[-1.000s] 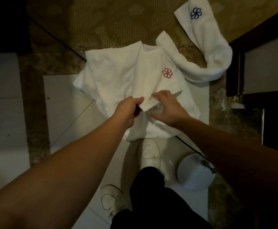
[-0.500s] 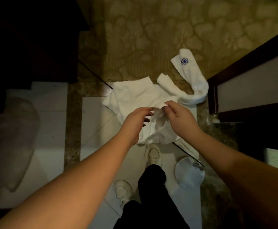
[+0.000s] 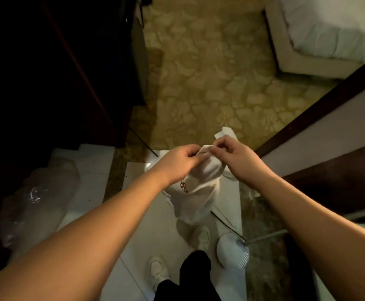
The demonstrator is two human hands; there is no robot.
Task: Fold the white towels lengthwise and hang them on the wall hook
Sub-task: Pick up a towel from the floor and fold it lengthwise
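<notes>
Both hands pinch the top edge of a white towel (image 3: 199, 187), the left hand (image 3: 180, 160) and right hand (image 3: 233, 157) close together with fingers curled on the cloth. The towel hangs bunched below the grip, above the pale tiled floor (image 3: 147, 224), its red embroidered mark (image 3: 184, 186) just under the left wrist. A second towel (image 3: 226, 132) peeks out beyond the right hand.
</notes>
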